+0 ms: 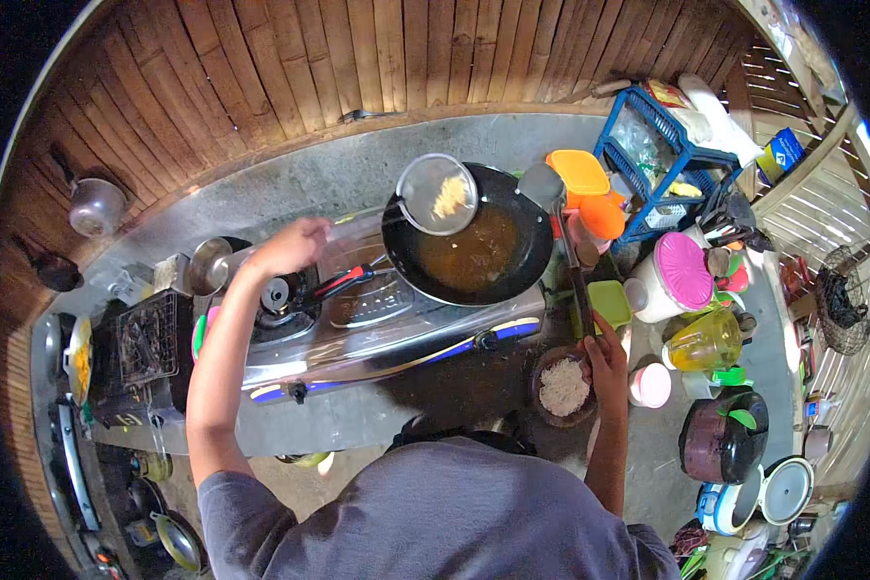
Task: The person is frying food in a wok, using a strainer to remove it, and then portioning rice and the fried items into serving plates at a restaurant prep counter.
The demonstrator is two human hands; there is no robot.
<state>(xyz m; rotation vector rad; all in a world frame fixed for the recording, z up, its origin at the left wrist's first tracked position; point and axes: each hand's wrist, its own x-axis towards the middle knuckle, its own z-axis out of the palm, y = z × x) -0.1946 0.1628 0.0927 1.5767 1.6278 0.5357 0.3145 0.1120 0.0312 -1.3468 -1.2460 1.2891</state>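
My left hand is above the left part of the gas stove; its fingers are bent, and whether it holds anything is unclear. A black wok with brown liquid sits on the stove's right burner. A round mesh strainer holding pale yellow bits rests over its upper left rim. A red and black handle lies left of the wok. My right hand grips the dark handle of a turner, whose grey blade points up beside the wok. Below that hand is a bowl of white grated or crumbled food.
Right of the stove stand orange containers, a blue plastic rack, a white tub with a pink lid, a pitcher of yellow liquid and a dark pot. A charcoal grill is at the left.
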